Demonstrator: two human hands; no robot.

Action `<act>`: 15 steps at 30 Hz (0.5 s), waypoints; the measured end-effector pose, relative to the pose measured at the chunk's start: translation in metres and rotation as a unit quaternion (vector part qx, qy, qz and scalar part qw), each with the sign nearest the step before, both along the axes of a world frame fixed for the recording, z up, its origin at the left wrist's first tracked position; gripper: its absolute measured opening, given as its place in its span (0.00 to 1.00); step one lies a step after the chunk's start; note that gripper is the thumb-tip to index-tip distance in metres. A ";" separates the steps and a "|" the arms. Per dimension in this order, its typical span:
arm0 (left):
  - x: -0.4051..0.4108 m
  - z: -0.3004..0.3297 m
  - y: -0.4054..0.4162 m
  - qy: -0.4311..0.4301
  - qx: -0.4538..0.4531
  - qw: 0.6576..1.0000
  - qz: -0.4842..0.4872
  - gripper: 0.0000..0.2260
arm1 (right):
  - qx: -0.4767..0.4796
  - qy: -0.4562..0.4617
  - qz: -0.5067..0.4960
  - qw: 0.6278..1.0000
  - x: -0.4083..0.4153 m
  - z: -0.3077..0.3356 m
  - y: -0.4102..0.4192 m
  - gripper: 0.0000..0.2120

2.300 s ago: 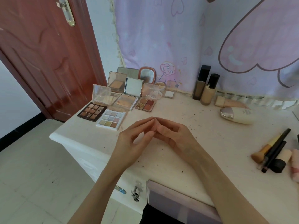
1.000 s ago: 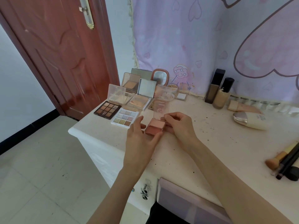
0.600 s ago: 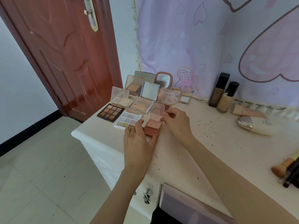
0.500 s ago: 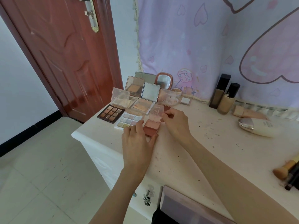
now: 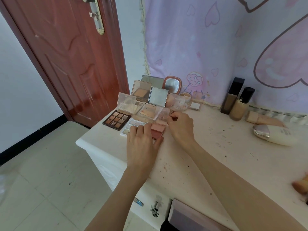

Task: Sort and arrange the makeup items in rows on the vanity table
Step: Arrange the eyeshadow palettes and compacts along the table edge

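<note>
Left hand (image 5: pixel 141 145) grips pink blush (image 5: pixel 158 130) base, thumb at its near edge; right hand (image 5: pixel 180 126) pinches the raised clear lid, I think. Blush sits on table (image 5: pixel 216 155) right beside pastel palette (image 5: pixel 133 125), brown palette (image 5: pixel 116 120) further left.

Pink blush compact (image 5: pixel 157 130), clear lid raised, beside pastel palette (image 5: pixel 133 125)

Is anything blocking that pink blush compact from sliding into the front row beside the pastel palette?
Nothing visible does. The blush compact already sits against the pastel palette; the left hand and right hand hold it, left fingers overlapping the palette.
</note>
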State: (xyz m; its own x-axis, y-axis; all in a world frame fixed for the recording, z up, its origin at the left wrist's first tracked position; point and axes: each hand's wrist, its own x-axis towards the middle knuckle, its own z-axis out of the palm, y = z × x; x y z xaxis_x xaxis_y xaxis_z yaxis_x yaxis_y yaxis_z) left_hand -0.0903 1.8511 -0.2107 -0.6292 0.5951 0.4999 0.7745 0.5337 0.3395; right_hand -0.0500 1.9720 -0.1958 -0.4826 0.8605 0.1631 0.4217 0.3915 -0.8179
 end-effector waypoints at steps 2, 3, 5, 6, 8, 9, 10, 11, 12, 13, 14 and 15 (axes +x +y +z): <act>-0.001 0.000 0.001 0.001 -0.001 1.000 -0.002 0.21 | 0.002 -0.006 -0.005 1.000 -0.001 -0.001 0.000 0.09; -0.002 -0.001 0.001 0.001 -0.001 1.000 -0.003 0.21 | 0.002 -0.007 -0.006 1.000 -0.001 -0.001 0.001 0.09; -0.002 -0.002 0.001 0.000 0.002 1.000 -0.006 0.21 | 0.001 -0.008 -0.009 1.000 -0.002 -0.002 0.001 0.09; -0.003 -0.003 0.001 -0.001 0.003 1.000 -0.009 0.21 | 0.001 -0.007 -0.011 1.000 -0.001 -0.002 0.001 0.09; -0.003 -0.003 0.001 0.000 0.007 1.000 -0.019 0.21 | 0.001 -0.002 -0.017 1.000 0.000 -0.001 0.001 0.09; -0.003 -0.003 0.002 0.000 0.010 1.000 -0.024 0.21 | 0.002 0.002 -0.021 1.000 0.000 -0.001 0.001 0.10; -0.003 -0.004 0.002 -0.002 0.011 1.000 -0.028 0.21 | 0.003 0.004 -0.024 1.000 0.001 -0.001 0.001 0.10; -0.004 -0.004 0.002 -0.003 0.013 0.999 -0.032 0.21 | 0.006 0.005 -0.025 1.000 0.002 -0.001 0.001 0.10; -0.004 -0.004 0.003 -0.003 0.013 0.999 -0.033 0.21 | 0.008 0.005 -0.026 1.000 0.003 -0.001 0.002 0.10; -0.005 -0.004 0.003 -0.001 0.013 0.999 -0.034 0.21 | 0.011 0.005 -0.026 1.000 0.003 -0.001 0.002 0.10; -0.005 -0.004 0.004 -0.001 0.013 0.999 -0.035 0.21 | 0.014 0.004 -0.026 1.000 0.004 -0.001 0.002 0.11; -0.006 -0.004 0.005 -0.003 0.013 0.999 -0.035 0.21 | 0.016 0.004 -0.025 1.000 0.003 -0.001 0.003 0.11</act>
